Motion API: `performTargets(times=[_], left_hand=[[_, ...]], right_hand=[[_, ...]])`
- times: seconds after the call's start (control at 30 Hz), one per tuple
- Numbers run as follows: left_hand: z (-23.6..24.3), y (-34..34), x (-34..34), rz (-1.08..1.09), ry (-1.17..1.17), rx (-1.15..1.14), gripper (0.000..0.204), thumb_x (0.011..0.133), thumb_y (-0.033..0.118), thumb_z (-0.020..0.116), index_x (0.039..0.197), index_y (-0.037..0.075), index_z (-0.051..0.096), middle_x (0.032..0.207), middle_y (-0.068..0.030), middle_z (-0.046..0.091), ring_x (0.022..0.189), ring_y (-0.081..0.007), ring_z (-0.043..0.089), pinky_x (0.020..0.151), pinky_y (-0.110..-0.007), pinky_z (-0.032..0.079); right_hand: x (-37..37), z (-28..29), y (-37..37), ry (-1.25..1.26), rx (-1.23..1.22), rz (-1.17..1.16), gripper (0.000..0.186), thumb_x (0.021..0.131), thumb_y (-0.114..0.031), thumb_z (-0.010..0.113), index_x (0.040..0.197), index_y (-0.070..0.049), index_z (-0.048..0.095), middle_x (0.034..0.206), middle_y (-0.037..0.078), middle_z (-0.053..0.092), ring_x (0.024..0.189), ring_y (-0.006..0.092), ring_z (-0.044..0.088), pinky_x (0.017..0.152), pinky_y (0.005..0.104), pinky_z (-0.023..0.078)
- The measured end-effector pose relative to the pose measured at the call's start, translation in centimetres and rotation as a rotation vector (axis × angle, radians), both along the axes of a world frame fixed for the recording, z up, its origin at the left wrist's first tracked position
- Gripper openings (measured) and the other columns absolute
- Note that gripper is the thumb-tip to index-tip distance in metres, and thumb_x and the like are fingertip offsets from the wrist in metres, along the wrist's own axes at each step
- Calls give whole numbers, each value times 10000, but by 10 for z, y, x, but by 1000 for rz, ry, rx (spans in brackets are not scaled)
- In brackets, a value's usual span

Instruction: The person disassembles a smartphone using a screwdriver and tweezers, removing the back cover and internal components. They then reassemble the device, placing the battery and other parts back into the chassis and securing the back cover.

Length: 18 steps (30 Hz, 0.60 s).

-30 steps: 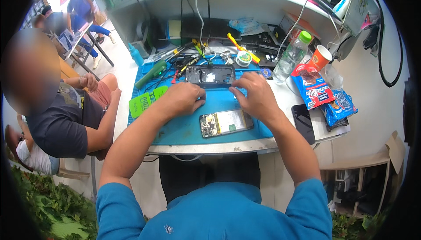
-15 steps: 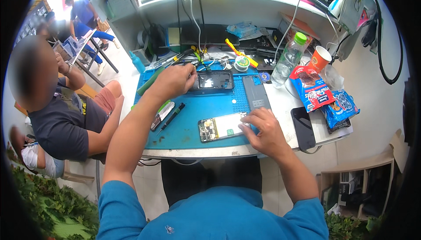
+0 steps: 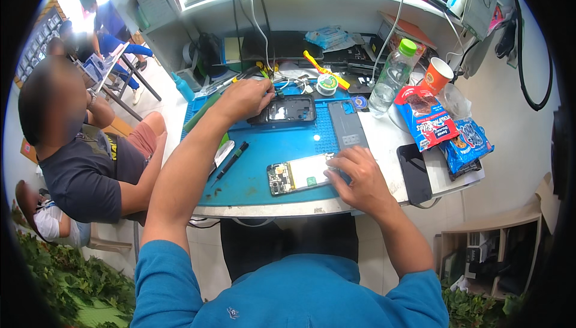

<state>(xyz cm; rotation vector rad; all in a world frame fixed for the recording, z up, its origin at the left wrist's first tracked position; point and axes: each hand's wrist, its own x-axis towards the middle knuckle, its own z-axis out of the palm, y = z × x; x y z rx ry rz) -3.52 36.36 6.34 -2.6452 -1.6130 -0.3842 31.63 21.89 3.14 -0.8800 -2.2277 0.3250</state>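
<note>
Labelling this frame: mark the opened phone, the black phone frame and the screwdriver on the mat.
opened phone (image 3: 298, 174), head view, on its bare middle panel.
black phone frame (image 3: 290, 111), head view, on its inner plate.
screwdriver (image 3: 230, 161), head view, mid-shaft on the dark handle.

Blue work mat (image 3: 270, 154) at centre; on it, a black phone frame (image 3: 289, 111) and black screwdriver (image 3: 231, 159). Right of the mat: green-capped clear bottle (image 3: 393, 75), orange cup (image 3: 437, 75), red and blue snack bags (image 3: 425, 117).
</note>
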Motion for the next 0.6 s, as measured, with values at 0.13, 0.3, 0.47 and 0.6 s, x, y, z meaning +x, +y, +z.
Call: performTargets(times=[0.13,0.3,0.47,0.6], left_hand=[[7,-2,6,29,14,-40,238,1098,303,685,1175,86,749,981,-185,810,970,-425,766,851,-546,576],[7,-1,5,16,-19,-32,217,1087,276,701,1156,86,781,974,-189,811,958,-429,769,851,-539,585],[3,1,-3,-21,-171,10,180,1049,207,738,1134,54,778,938,-189,803,879,-417,769,775,-497,592],[34,-54,9,7,-334,-96,153,990,116,756,1119,34,769,779,-112,716,715,-246,715,699,-363,565]], right_hand=[[1,-1,-1,-2,-9,-19,151,952,-112,840,1072,-25,809,1046,117,757,1001,317,689,926,457,512],[1,0,1,-22,-1,-23,138,964,-75,805,1086,-12,805,1056,127,757,1010,330,691,928,458,516],[9,-4,11,-110,-18,-77,200,980,-52,756,1170,5,785,1127,165,768,1085,375,694,980,487,530],[17,3,20,-159,-81,-81,294,987,-66,749,1272,10,747,1197,198,765,1181,388,687,1051,493,533]])
